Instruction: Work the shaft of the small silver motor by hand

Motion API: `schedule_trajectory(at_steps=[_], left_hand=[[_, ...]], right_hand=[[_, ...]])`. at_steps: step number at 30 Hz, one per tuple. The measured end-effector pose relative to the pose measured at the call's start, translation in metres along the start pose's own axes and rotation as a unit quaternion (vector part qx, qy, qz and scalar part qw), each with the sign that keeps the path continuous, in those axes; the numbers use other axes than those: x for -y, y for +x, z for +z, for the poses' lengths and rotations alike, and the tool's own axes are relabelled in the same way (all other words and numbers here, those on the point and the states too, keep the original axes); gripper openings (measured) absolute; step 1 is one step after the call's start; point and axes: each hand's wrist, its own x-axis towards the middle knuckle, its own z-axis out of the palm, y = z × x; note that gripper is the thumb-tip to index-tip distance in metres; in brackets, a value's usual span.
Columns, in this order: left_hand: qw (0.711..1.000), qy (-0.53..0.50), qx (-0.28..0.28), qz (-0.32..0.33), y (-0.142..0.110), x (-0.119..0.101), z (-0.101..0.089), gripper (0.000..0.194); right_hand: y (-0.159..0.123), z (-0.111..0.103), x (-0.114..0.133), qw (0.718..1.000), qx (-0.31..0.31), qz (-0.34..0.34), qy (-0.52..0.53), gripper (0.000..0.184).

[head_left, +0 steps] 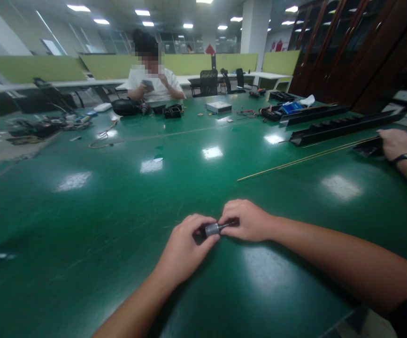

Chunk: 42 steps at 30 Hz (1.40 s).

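Note:
Low over the green table, a small cylindrical tool [212, 229] with a silver-grey body, a dark end and a thin dark shaft lies between my two hands. I cannot make out its exact kind. My left hand [188, 244] is closed around the dark end, with thumb and fingers against the body. From the other side, my right hand [247, 219] pinches the thin shaft, its fingertips almost touching those of my left. Part of the tool is hidden behind my fingers.
Thin yellowish rods [295, 162] lie across the green table [119, 202] towards another person's hands [398, 143] at the right. Black channel-shaped rails [330, 131] lie behind them. A person [156, 87] sits opposite, holding a phone. Tangled electronic parts [44, 124] are at far left.

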Motion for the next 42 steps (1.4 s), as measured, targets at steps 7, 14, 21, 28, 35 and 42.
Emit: schedule_trajectory(at_steps=[7,14,21,28,35,42], left_hand=[[1.0,0.0,0.002,-0.001,-0.001,0.001,0.0,0.02],[1.0,0.001,0.006,-0.005,-0.001,0.001,0.001,0.021],[1.0,0.003,0.005,0.0,0.0,0.0,0.0,0.02],[1.0,0.005,0.001,-0.001,-0.001,0.0,0.0,0.021],[1.0,0.005,-0.001,0.006,-0.001,0.001,0.0,0.021],[1.0,-0.003,0.0,0.002,-0.002,0.002,0.001,0.021]], right_hand=[[-0.002,0.001,-0.002,1.0,0.003,0.003,-0.003,0.013],[-0.003,-0.004,0.0,1.0,0.005,0.005,-0.019,0.012],[-0.003,-0.006,0.0,1.0,0.005,0.008,-0.023,0.01],[-0.006,-0.011,-0.001,1.0,0.01,0.013,-0.025,0.01],[-0.007,-0.017,-0.004,0.999,0.025,0.015,-0.023,0.01],[-0.008,-0.023,-0.005,0.999,0.041,0.024,-0.016,0.008]])
